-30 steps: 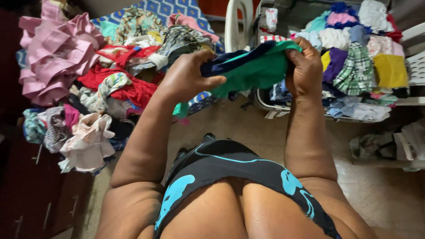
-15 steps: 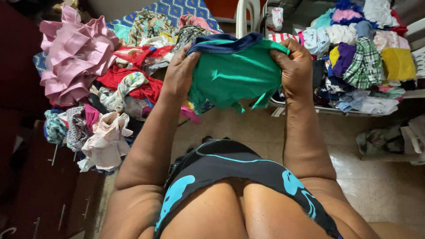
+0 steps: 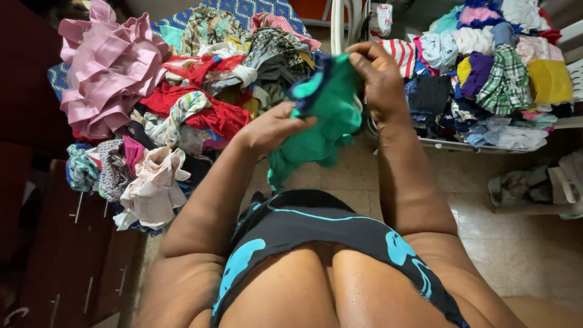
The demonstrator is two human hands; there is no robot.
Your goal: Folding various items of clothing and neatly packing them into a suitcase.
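Green cloth hangs bunched between both hands above the lap, long axis running upper right to lower left. Right hand pinches its top edge; left hand, lower and nearer, is clamped on the middle.

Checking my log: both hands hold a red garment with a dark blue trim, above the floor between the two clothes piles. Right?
Not quite: the garment is green, not red, as the head view shows. The left hand and right hand both hold it, dark blue trim included, between the piles.
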